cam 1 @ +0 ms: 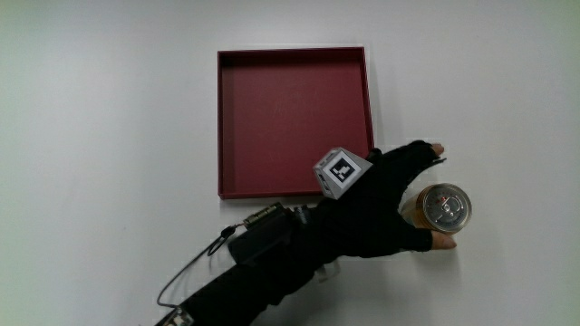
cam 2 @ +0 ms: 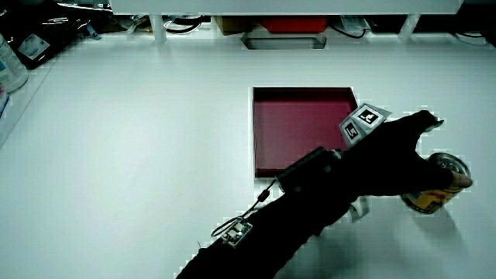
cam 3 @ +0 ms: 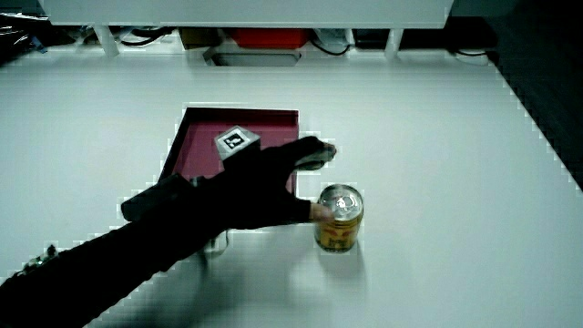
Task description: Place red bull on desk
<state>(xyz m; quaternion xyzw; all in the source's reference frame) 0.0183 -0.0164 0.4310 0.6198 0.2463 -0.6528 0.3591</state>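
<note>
Beside the red tray [cam 1: 292, 122], the hand's [cam 1: 385, 204] grip clasps the upright can [cam 1: 444, 208], top up.

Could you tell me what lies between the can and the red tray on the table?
Only the hand lies there, curled around the can beside the tray, as the main view shows.

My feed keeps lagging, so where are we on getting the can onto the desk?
The can already stands upright on the desk, outside the red tray and beside its near corner. The hand is wrapped around it, fingers touching its side. Only letting go and pulling away remains.
</note>
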